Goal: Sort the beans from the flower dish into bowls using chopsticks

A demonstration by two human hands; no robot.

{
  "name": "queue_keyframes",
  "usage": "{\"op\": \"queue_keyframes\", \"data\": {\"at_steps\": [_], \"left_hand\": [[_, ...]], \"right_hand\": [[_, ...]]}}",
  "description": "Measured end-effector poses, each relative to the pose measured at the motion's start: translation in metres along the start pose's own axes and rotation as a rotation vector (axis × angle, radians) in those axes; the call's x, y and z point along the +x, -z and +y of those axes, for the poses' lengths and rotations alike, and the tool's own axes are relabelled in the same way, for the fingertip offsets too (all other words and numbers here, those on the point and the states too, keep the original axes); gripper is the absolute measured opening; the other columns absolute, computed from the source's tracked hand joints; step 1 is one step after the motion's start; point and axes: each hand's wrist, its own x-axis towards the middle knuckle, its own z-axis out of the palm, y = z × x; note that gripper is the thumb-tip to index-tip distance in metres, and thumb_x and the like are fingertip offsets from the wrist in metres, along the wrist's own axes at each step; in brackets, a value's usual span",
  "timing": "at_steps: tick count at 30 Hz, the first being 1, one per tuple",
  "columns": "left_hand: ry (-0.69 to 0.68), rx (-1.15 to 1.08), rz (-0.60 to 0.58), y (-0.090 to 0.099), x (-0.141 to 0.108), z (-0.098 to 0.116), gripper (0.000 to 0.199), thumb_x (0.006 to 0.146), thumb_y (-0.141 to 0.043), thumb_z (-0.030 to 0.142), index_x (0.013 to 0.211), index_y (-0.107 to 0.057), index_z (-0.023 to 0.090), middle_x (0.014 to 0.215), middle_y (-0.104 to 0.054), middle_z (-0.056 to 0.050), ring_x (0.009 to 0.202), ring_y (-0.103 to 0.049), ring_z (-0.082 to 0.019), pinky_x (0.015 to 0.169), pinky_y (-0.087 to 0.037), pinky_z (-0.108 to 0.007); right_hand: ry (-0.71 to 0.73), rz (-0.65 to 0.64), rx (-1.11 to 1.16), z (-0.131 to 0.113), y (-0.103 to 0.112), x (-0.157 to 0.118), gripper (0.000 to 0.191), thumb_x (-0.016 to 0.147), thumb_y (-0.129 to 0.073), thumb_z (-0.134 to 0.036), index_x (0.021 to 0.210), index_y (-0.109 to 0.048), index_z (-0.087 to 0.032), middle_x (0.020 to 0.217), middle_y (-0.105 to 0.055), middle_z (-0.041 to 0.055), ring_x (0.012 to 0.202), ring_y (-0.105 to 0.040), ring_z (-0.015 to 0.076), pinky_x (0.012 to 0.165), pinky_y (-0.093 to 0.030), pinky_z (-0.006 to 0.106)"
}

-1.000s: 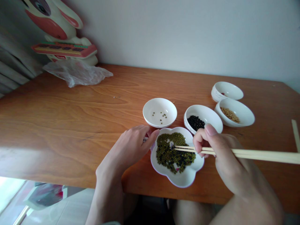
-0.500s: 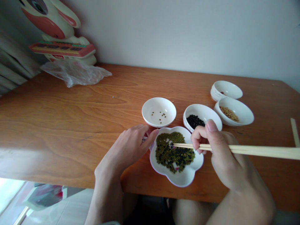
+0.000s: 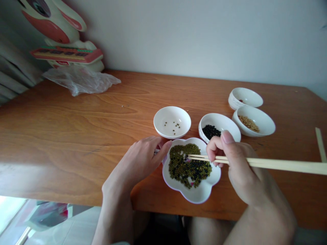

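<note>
A flower-shaped dish at the table's front edge holds green beans mixed with black ones. My left hand grips the dish's left side, thumb on the rim, other fingers partly hidden. In my right hand is a pair of chopsticks, their tips among the beans near the dish's middle. Whether a bean is between the tips is too small to tell. Behind the dish stands a white bowl with several green beans. To its right, another bowl has black beans, partly hidden by my right hand.
Two more bowls stand back right: one with tan beans, one with a small red item. A light strip lies far right. A plastic bag and a toy keyboard figure are back left.
The view has shifted slightly. My right hand and the chopsticks have moved very little, with the tips still in the beans. My left hand keeps its hold on the dish.
</note>
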Motion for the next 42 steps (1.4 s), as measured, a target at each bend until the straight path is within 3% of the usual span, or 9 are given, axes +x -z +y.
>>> {"op": "queue_keyframes", "data": {"at_steps": [12, 32, 36, 40, 42], "left_hand": [[-0.006, 0.008, 0.008, -0.002, 0.001, -0.001, 0.047, 0.11, -0.038, 0.055, 0.094, -0.068, 0.024, 0.093, -0.078, -0.006, 0.075, -0.069, -0.021, 0.065, -0.041, -0.029], [0.001, 0.003, 0.009, -0.002, 0.001, -0.001, 0.047, 0.11, -0.038, 0.055, 0.089, -0.066, 0.024, 0.09, -0.077, -0.005, 0.076, -0.068, -0.021, 0.064, -0.038, -0.03], [-0.003, 0.001, 0.019, -0.003, 0.0, -0.001, 0.045, 0.11, -0.039, 0.053, 0.09, -0.067, 0.024, 0.091, -0.077, -0.005, 0.077, -0.069, -0.021, 0.064, -0.037, -0.03], [0.002, -0.009, 0.02, -0.003, 0.0, -0.003, 0.046, 0.11, -0.039, 0.054, 0.087, -0.066, 0.024, 0.089, -0.077, -0.004, 0.077, -0.069, -0.021, 0.064, -0.038, -0.03], [0.002, -0.01, 0.024, -0.004, 0.0, -0.004, 0.047, 0.109, -0.04, 0.055, 0.086, -0.065, 0.024, 0.088, -0.076, -0.004, 0.077, -0.069, -0.021, 0.065, -0.039, -0.03]], "right_hand": [[0.001, -0.015, 0.058, -0.002, -0.001, 0.001, 0.066, 0.109, -0.02, -0.067, 0.071, -0.051, -0.022, 0.064, -0.051, 0.0011, 0.063, -0.049, 0.0174, 0.062, -0.033, 0.035], [0.037, 0.054, 0.099, 0.005, 0.0, -0.001, 0.067, 0.11, -0.021, -0.064, 0.068, -0.053, -0.022, 0.06, -0.049, 0.001, 0.059, -0.047, 0.0174, 0.06, -0.031, 0.035], [0.066, 0.177, 0.111, 0.007, 0.013, -0.013, 0.07, 0.107, -0.022, -0.067, 0.065, -0.057, -0.024, 0.063, -0.056, 0.0048, 0.066, -0.052, 0.0225, 0.062, -0.034, 0.038], [0.076, 0.549, 0.058, 0.017, 0.024, -0.02, 0.075, 0.106, -0.018, -0.07, 0.065, -0.062, -0.025, 0.069, -0.063, 0.0086, 0.077, -0.06, 0.0274, 0.066, -0.038, 0.041], [0.065, 0.645, 0.091, 0.021, 0.026, -0.019, 0.074, 0.106, -0.02, -0.07, 0.068, -0.064, -0.025, 0.069, -0.063, 0.0086, 0.074, -0.06, 0.0265, 0.066, -0.039, 0.041]]}}
